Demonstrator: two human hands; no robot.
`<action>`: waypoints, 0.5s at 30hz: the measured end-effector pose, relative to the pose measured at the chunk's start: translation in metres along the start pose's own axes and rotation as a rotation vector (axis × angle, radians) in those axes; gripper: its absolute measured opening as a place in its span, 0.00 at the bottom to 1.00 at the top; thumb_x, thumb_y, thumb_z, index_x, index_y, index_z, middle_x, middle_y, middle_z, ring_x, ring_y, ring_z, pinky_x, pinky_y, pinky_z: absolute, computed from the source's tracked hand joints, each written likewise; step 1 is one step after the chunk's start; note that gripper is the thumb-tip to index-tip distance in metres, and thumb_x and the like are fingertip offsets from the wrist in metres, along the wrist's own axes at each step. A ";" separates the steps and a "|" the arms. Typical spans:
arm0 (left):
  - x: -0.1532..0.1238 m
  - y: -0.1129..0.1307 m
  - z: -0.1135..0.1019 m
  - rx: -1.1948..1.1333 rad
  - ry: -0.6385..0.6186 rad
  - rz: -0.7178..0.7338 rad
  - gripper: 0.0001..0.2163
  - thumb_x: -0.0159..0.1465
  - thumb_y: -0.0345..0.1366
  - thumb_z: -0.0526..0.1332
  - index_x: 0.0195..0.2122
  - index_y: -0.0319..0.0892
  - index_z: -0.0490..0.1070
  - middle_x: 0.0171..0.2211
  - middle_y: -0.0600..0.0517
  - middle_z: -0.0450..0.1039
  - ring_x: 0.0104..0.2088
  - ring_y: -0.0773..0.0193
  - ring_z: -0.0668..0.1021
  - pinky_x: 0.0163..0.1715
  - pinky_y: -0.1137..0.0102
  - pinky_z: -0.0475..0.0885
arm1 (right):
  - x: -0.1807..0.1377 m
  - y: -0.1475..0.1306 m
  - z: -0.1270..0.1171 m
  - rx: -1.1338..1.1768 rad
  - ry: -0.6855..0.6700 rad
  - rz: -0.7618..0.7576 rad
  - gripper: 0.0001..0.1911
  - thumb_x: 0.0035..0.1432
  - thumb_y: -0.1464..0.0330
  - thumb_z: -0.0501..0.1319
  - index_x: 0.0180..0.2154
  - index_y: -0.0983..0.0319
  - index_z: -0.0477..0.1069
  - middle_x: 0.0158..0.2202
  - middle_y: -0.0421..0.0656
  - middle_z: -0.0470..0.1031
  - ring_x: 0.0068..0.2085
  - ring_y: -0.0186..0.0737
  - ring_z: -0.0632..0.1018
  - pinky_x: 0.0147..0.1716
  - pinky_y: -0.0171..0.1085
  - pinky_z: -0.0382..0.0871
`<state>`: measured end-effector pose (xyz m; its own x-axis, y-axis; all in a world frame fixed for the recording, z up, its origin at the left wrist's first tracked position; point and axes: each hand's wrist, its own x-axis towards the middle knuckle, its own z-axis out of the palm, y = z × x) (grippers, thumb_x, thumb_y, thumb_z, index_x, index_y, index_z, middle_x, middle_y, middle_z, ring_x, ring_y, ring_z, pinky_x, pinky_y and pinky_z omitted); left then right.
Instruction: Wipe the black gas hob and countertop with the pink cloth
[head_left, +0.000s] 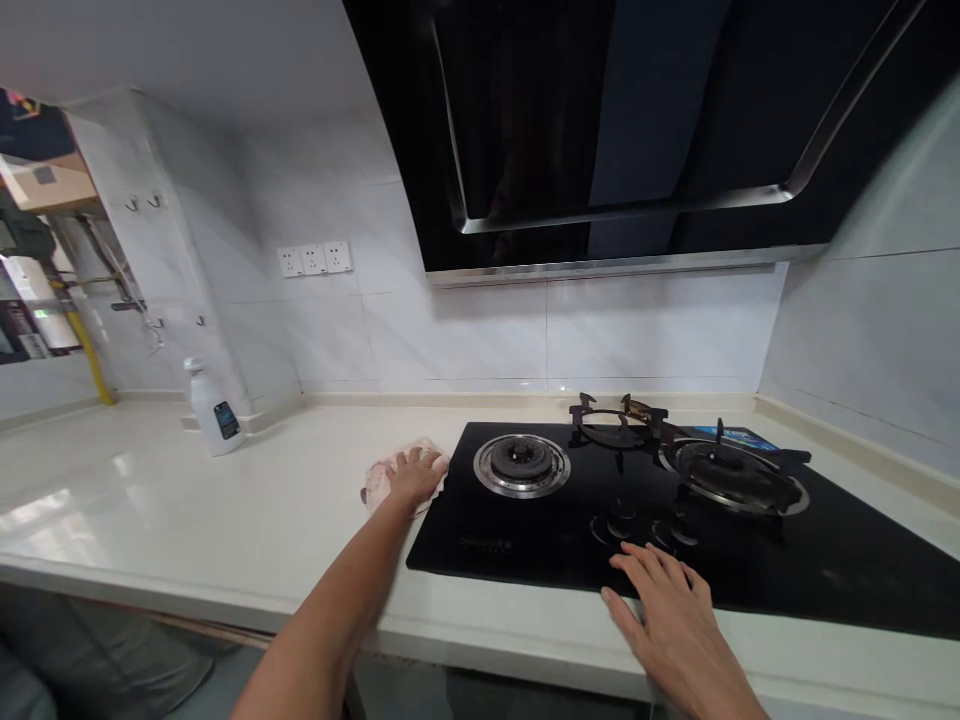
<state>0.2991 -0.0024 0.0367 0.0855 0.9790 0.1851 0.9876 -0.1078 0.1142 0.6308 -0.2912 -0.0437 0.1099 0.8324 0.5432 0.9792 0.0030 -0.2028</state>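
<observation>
My left hand (414, 474) reaches out over the pale counter and presses down on a pinkish cloth (384, 474) lying just left of the black glass gas hob (525, 540). Its fingers curl over the cloth. My right hand (664, 602) lies flat with fingers spread on the hob's front edge, just below the control knobs (637, 525). The left burner (521, 464) is bare. Its black pan support (611, 425) stands shifted to the back, between the two burners. The right burner (731, 474) has its support in place.
A white bottle with a dark label (212, 410) stands at the back left of the counter (187, 500). A black extractor hood (615, 130) hangs above the hob. Wall sockets (315, 259) sit on the tiled wall. A yellow pipe (88, 350) runs at far left.
</observation>
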 end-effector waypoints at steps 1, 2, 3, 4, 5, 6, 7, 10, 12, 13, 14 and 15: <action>-0.006 -0.001 -0.001 0.002 0.003 0.004 0.25 0.71 0.54 0.45 0.64 0.59 0.70 0.69 0.46 0.61 0.69 0.35 0.60 0.64 0.35 0.53 | 0.001 0.000 -0.001 0.010 -0.017 0.003 0.22 0.68 0.50 0.53 0.52 0.52 0.77 0.60 0.46 0.76 0.63 0.58 0.71 0.61 0.61 0.61; -0.013 -0.003 -0.002 0.005 0.006 0.009 0.25 0.71 0.54 0.45 0.64 0.59 0.70 0.69 0.46 0.62 0.69 0.36 0.61 0.64 0.35 0.54 | 0.001 0.001 -0.002 0.018 -0.030 0.006 0.22 0.68 0.50 0.53 0.52 0.52 0.77 0.60 0.46 0.76 0.63 0.58 0.71 0.61 0.60 0.61; -0.021 -0.005 -0.002 0.007 0.009 0.016 0.24 0.71 0.53 0.46 0.63 0.59 0.70 0.68 0.46 0.62 0.68 0.36 0.61 0.63 0.36 0.55 | 0.001 0.001 -0.003 0.022 -0.035 0.011 0.22 0.68 0.51 0.53 0.52 0.52 0.77 0.60 0.46 0.76 0.63 0.58 0.71 0.61 0.60 0.61; -0.030 -0.007 -0.003 0.009 0.011 0.024 0.24 0.71 0.54 0.46 0.63 0.60 0.70 0.68 0.46 0.62 0.68 0.37 0.61 0.63 0.36 0.56 | 0.001 0.002 -0.004 0.024 -0.035 0.015 0.22 0.68 0.51 0.53 0.52 0.53 0.77 0.60 0.46 0.76 0.64 0.57 0.70 0.62 0.60 0.60; -0.040 -0.010 -0.004 0.012 0.013 0.034 0.23 0.71 0.54 0.47 0.63 0.61 0.70 0.68 0.47 0.62 0.68 0.37 0.61 0.63 0.36 0.57 | 0.000 0.003 -0.004 0.025 -0.034 0.017 0.23 0.68 0.51 0.52 0.53 0.53 0.77 0.61 0.46 0.75 0.65 0.57 0.70 0.63 0.60 0.59; -0.051 -0.015 -0.005 0.014 0.016 0.046 0.23 0.71 0.54 0.48 0.63 0.61 0.70 0.68 0.48 0.62 0.68 0.38 0.61 0.63 0.37 0.58 | 0.000 0.003 -0.004 0.027 -0.035 0.016 0.23 0.68 0.52 0.51 0.53 0.54 0.77 0.61 0.46 0.75 0.65 0.57 0.69 0.63 0.59 0.58; -0.063 -0.019 -0.006 0.016 0.021 0.061 0.22 0.71 0.54 0.49 0.63 0.62 0.70 0.69 0.49 0.62 0.68 0.39 0.61 0.63 0.38 0.58 | -0.001 0.004 -0.003 0.028 -0.041 0.013 0.24 0.68 0.51 0.51 0.54 0.55 0.77 0.62 0.46 0.75 0.66 0.57 0.68 0.64 0.59 0.58; -0.106 -0.038 -0.011 0.019 0.030 0.122 0.21 0.71 0.53 0.51 0.62 0.63 0.70 0.68 0.50 0.63 0.68 0.42 0.61 0.64 0.42 0.59 | -0.004 0.007 -0.001 0.028 -0.061 0.009 0.27 0.68 0.50 0.50 0.55 0.55 0.76 0.63 0.47 0.74 0.67 0.57 0.68 0.64 0.60 0.56; -0.134 -0.053 -0.016 0.016 0.028 0.175 0.20 0.71 0.53 0.53 0.62 0.64 0.70 0.68 0.52 0.63 0.67 0.44 0.61 0.64 0.45 0.60 | -0.004 0.009 0.001 0.024 -0.069 0.013 0.27 0.67 0.49 0.49 0.56 0.54 0.76 0.63 0.46 0.74 0.67 0.57 0.68 0.64 0.60 0.56; -0.145 -0.062 -0.018 0.012 0.027 0.208 0.20 0.71 0.53 0.53 0.63 0.64 0.70 0.68 0.53 0.63 0.67 0.45 0.61 0.65 0.47 0.60 | -0.004 0.010 0.002 0.024 -0.074 0.012 0.28 0.67 0.49 0.49 0.56 0.54 0.76 0.63 0.46 0.74 0.67 0.57 0.68 0.64 0.60 0.56; -0.154 -0.072 -0.020 0.007 0.027 0.241 0.20 0.71 0.53 0.53 0.63 0.65 0.69 0.68 0.54 0.63 0.68 0.46 0.62 0.65 0.48 0.60 | -0.004 0.011 0.004 0.024 -0.077 0.011 0.28 0.67 0.49 0.49 0.56 0.53 0.76 0.63 0.45 0.73 0.67 0.56 0.68 0.64 0.59 0.57; -0.161 -0.082 -0.022 0.003 0.030 0.267 0.21 0.71 0.52 0.53 0.63 0.64 0.69 0.68 0.54 0.63 0.68 0.46 0.62 0.66 0.49 0.60 | -0.004 0.012 0.005 0.023 -0.080 0.012 0.29 0.67 0.48 0.48 0.57 0.54 0.76 0.64 0.45 0.73 0.67 0.56 0.68 0.65 0.59 0.56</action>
<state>0.2012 -0.1547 0.0190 0.3394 0.9103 0.2370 0.9309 -0.3612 0.0542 0.6411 -0.2919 -0.0522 0.1062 0.8743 0.4737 0.9737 0.0050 -0.2276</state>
